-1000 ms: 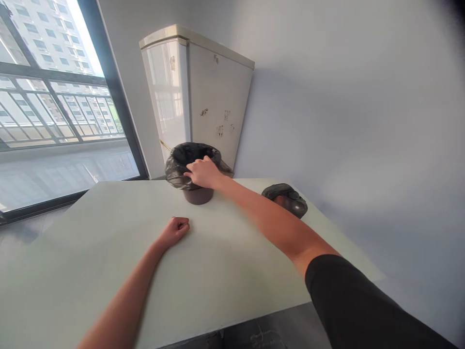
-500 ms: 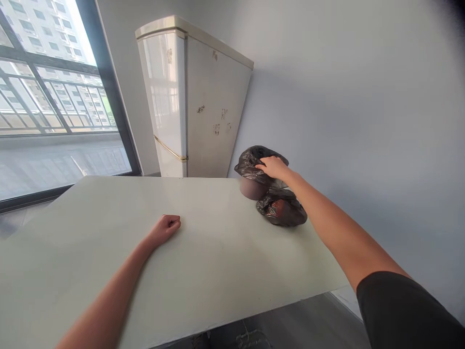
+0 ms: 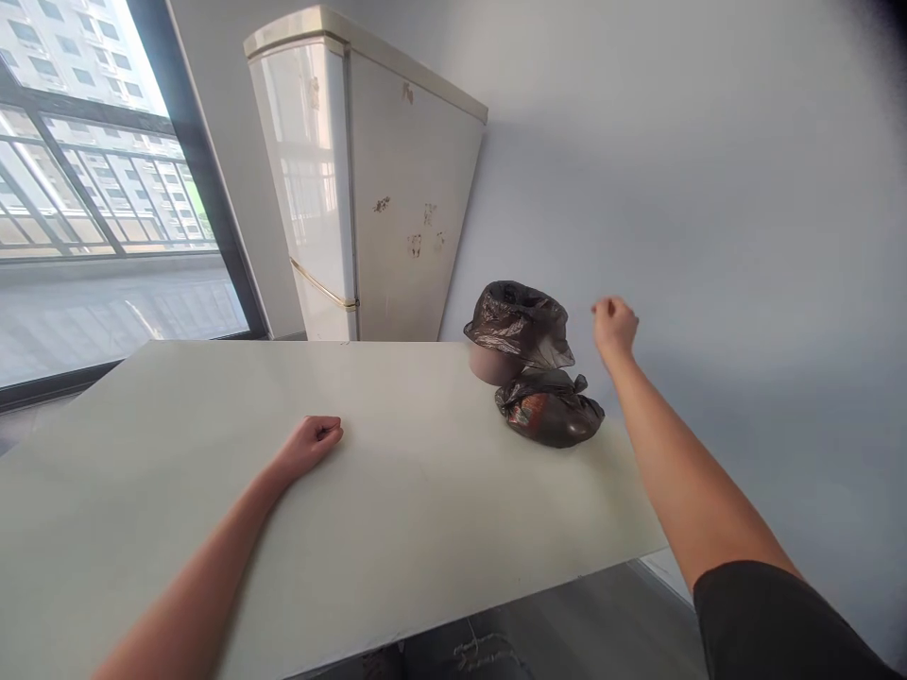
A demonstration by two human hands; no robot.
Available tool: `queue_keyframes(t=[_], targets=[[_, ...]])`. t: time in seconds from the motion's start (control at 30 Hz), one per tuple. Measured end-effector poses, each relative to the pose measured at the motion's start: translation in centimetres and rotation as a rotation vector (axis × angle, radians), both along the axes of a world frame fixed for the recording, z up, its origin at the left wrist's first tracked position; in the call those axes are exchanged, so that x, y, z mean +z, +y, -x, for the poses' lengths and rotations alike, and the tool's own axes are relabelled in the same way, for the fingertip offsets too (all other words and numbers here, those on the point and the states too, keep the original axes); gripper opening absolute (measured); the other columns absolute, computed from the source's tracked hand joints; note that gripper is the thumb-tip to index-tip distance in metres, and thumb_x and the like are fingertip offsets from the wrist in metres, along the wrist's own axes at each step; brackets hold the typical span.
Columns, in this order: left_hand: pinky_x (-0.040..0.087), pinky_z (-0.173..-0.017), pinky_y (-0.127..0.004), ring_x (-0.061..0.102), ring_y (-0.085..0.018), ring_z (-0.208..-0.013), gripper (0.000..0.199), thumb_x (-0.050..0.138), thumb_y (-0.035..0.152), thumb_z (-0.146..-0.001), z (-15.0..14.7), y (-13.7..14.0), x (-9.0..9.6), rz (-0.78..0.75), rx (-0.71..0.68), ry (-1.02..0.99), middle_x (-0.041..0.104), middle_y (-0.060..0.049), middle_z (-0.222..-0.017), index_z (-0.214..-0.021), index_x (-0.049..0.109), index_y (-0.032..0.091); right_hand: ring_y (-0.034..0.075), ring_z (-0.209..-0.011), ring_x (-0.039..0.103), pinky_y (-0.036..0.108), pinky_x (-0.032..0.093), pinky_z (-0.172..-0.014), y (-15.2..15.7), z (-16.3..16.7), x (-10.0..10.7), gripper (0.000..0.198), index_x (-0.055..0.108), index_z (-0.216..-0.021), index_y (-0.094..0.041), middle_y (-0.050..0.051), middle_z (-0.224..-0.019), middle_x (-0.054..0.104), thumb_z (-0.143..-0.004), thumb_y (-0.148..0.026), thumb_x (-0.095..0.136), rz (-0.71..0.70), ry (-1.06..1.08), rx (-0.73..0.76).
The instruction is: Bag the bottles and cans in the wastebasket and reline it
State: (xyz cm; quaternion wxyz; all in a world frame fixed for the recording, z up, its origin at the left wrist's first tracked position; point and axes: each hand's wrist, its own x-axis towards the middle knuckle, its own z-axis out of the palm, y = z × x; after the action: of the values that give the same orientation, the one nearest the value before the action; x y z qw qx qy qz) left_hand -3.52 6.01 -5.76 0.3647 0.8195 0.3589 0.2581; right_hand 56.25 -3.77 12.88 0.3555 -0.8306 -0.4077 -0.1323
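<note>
My left hand [image 3: 312, 446] rests on the white table with its fingers curled into a fist, nothing showing in it. Raised in front of the wall, my right hand [image 3: 615, 326] has its fingers bent together, apart from everything else; no object shows in them. To its left stands a greyish-brown bin [image 3: 490, 365] lined with a black plastic bag [image 3: 528, 326], whose edge hangs over the rim. Against the bin's front lies a second black plastic bag [image 3: 559, 420], knotted at the top, with something reddish visible through it. The inside of the bin is mostly hidden.
The white table [image 3: 397, 529] runs under both arms, its near edge above a grey floor. A white refrigerator [image 3: 411, 189] stands behind it, beside a tall window [image 3: 106, 208] on the left. The bare wall [image 3: 709, 189] borders the table at the right.
My right hand has left the bag on the bin and moved right. The bag's opening now shows, its edge spread more widely. My left hand stays on the table; the view has shifted slightly.
</note>
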Motion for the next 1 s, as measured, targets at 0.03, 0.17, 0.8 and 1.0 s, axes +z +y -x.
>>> queue_keyframes(t=[0.03, 0.17, 0.8, 1.0], targets=[[0.017, -0.06, -0.028, 0.02, -0.012, -0.064, 0.032, 0.047, 0.038, -0.082, 0.0, 0.0, 0.0, 0.0, 0.002, 0.004, 0.017, 0.002, -0.07, -0.069, 0.022, 0.023, 0.038, -0.123, 0.06, 0.055, 0.041, -0.108, -1.1, -1.0, -1.3, 0.069, 0.071, -0.115, -0.008, 0.031, -0.126, 0.067, -0.106, -0.055, 0.021, 0.055, 0.133, -0.034], [0.016, -0.06, -0.029, 0.019, -0.012, -0.066, 0.032, 0.047, 0.037, -0.083, 0.1, 0.0, -0.1, 0.005, 0.015, 0.022, 0.017, 0.002, -0.071, -0.07, 0.021, 0.022, 0.033, -0.104, 0.07, 0.046, 0.053, -0.091, -5.5, -1.7, -7.2, 0.067, 0.077, -0.103, -0.018, 0.02, -0.119, 0.075, -0.095, -0.073, 0.04, 0.219, 0.445, 0.09], [0.049, -0.073, -0.03, 0.059, -0.019, -0.08, 0.036, 0.048, 0.05, -0.103, -0.6, -1.1, 0.7, -0.096, 0.072, -0.225, 0.066, -0.005, -0.093, -0.111, 0.066, 0.02, 0.025, -0.091, 0.066, 0.039, 0.063, -0.063, -7.2, 26.8, -14.2, 0.031, 0.064, -0.104, -0.026, 0.009, -0.104, 0.068, -0.089, -0.051, 0.073, 0.191, 0.997, 0.68], [0.041, -0.123, -0.049, 0.053, -0.031, -0.142, 0.046, 0.058, 0.046, -0.104, -1.6, -1.9, 1.2, -0.256, -0.04, -0.223, 0.056, -0.015, -0.15, -0.144, 0.059, 0.023, 0.022, -0.088, 0.07, 0.033, 0.062, -0.069, -3.2, 28.6, -10.6, 0.044, 0.074, -0.102, -0.02, 0.008, -0.095, 0.073, -0.094, -0.062, 0.068, 0.494, 1.051, 1.208]])
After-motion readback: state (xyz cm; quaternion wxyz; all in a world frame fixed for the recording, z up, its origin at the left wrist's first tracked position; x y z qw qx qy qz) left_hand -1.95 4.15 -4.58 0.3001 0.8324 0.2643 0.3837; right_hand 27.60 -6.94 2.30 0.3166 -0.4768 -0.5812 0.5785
